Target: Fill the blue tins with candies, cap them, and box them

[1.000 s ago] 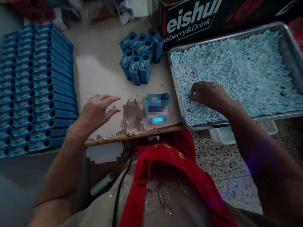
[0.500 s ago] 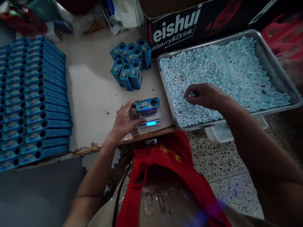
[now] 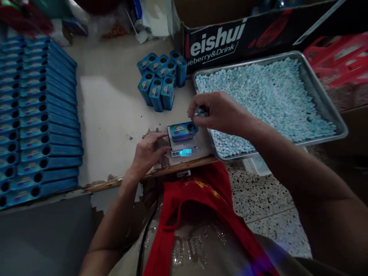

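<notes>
While our right hand (image 3: 220,113) is curled around candies (image 3: 201,111), our left hand (image 3: 147,151) is half-open by the scale (image 3: 178,147), display (image 3: 186,152) blurry tho.

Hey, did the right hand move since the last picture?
Yes, the right hand moved left: it was over the metal tray, and now it reaches past the tray's left rim, near the blue box on the scale.

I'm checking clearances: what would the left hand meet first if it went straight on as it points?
Most likely the scale, just beyond the left hand, then the blue container on it; whether the hand already touches the scale is unclear.
</notes>
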Motion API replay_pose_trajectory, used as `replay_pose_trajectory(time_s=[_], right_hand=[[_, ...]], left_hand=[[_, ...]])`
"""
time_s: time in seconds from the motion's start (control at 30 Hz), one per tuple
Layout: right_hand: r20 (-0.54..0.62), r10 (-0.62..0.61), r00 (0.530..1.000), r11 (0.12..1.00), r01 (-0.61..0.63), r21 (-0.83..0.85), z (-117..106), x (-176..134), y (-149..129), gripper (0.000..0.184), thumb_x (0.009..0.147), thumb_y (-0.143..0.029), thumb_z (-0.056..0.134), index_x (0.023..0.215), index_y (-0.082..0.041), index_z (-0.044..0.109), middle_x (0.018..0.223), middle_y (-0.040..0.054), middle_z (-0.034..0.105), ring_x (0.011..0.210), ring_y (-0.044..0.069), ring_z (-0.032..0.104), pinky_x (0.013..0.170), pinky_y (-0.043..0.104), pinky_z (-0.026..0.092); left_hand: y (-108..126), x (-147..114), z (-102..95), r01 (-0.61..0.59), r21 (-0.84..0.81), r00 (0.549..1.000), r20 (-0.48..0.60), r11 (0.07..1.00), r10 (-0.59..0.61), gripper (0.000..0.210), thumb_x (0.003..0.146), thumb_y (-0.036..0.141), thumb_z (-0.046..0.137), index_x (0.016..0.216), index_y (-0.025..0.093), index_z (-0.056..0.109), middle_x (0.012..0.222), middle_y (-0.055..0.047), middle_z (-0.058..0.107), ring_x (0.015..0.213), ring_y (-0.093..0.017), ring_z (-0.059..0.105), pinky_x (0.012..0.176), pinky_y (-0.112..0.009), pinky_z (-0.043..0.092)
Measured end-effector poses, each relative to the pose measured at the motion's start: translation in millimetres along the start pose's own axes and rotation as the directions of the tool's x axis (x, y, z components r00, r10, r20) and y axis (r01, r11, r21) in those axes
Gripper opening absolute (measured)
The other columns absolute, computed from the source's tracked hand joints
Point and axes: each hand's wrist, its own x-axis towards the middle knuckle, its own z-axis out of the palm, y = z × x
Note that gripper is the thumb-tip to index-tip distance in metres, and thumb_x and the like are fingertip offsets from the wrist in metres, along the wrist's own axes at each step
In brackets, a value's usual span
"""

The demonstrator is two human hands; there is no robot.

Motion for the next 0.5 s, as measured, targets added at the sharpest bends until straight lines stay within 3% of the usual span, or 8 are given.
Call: replay_pose_trajectory(time_s=[0.17, 0.33, 0.5], right_hand=[[0.018, -0.075, 0.997, 0.994, 0.076, -0.077, 18.4, -4.8, -2.2, 0.015, 0.085, -0.013, 0.069, 0.092, -0.023, 0.077, 0.095, 0.0044, 0.075, 0.091, 0.022, 0.068, 0.083, 0.034, 0.048], [0.055, -0.088, 0.995, 0.99, 0.094, -0.107, 16.4, -11.0, -0.1, 0.016, 0.088, -0.013, 0.068, 0.094, -0.024, 0.079, 0.097, 0.0048, 0.074, 0.091, 0.022, 0.068, 0.086, 0.036, 0.051], [0.064, -0.088, 0.994, 0.994, 0.092, -0.059, 12.3, -12.8, -0.6, 0.015, 0.089, -0.017, 0.075, 0.1, -0.025, 0.081, 0.101, 0.0038, 0.075, 0.087, 0.02, 0.067, 0.084, 0.036, 0.053]], left_hand=[[-5.9, -8.9, -18.2, 0.06, 0.051, 0.997, -0.043, 0.997, -0.057, 0.038, 0.092, 0.026, 0.09, 0.128, 0.027, 0.082, 0.127, -0.006, 0.084, 0.118, -0.027, 0.08, 0.111, -0.045, 0.065], [-14.0, -14.2, -25.3, 0.087, 0.061, 0.995, -0.064, 0.994, -0.083, 0.035, 0.092, 0.029, 0.09, 0.126, 0.025, 0.083, 0.12, -0.008, 0.084, 0.107, -0.025, 0.08, 0.101, -0.043, 0.067], [-12.9, -11.2, -23.4, 0.085, 0.042, 0.995, -0.046, 0.995, -0.083, 0.037, 0.091, 0.03, 0.09, 0.127, 0.025, 0.083, 0.121, -0.009, 0.084, 0.108, -0.026, 0.08, 0.102, -0.045, 0.066]])
